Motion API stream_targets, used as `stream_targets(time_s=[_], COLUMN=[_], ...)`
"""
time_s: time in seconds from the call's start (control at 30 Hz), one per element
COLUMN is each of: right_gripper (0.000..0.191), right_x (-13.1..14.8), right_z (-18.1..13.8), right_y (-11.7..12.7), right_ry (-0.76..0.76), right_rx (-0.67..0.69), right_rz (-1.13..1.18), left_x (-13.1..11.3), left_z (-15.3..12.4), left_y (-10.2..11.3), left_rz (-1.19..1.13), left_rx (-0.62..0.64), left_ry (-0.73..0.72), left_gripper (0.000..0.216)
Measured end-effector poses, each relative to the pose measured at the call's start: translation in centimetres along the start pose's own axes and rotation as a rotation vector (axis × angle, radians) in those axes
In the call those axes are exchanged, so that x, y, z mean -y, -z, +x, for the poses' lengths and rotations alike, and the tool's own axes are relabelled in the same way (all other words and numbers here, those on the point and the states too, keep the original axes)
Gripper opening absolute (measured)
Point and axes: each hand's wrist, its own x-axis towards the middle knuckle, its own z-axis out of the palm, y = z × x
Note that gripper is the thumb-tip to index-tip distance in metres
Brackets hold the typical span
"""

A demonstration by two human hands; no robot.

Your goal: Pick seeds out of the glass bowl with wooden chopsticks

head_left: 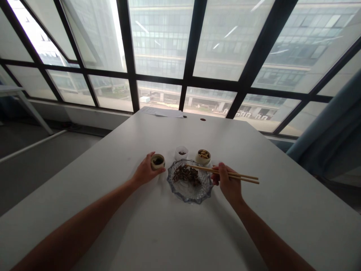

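My left hand (145, 171) is wrapped round a small beige cup (154, 166) with something dark inside, left of a scalloped clear glass plate (188, 196). In my right hand (228, 180) is a pair of chopsticks (207, 169), their tips over the far part of the plate. A heap of dark brown striped pieces, like sunflower seeds (187, 175), lies on the plate; I cannot tell if the tips touch or pinch any. Behind the plate stand a white cup (178, 155) with a few dark bits and a beige cup (202, 159) holding tan pieces.
The white table (169, 233) reaches to a large window wall. At its far edge lie papers (162, 112), with two small round holes (202, 119) to their right. A blue curtain (332, 131) hangs at right; another table (31, 105) stands at far left.
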Motion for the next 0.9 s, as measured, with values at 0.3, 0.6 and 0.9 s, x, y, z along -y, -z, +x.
stream_targets(time_s=[0.3,0.6,0.9], right_gripper=[0.062,0.058,0.054], right_x=[-0.7,-1.6,-1.3], right_z=[0.3,0.7,0.2], right_y=[-0.1,-0.6,-0.7], right_ry=[-0.113,-0.372,-0.253], right_rx=[-0.046,-0.096,-0.084], right_rz=[0.167,0.440,0.376], left_x=[-0.5,-0.7,-0.3], left_z=[-0.1,-0.4,-0.2], left_y=[0.2,0.4,0.0], left_rz=[-0.022,-0.022,-0.057], left_rx=[-0.005,-0.080,-0.113], left_ry=[0.011,-0.117,-0.170], left_gripper=[0.079,0.074,0.074])
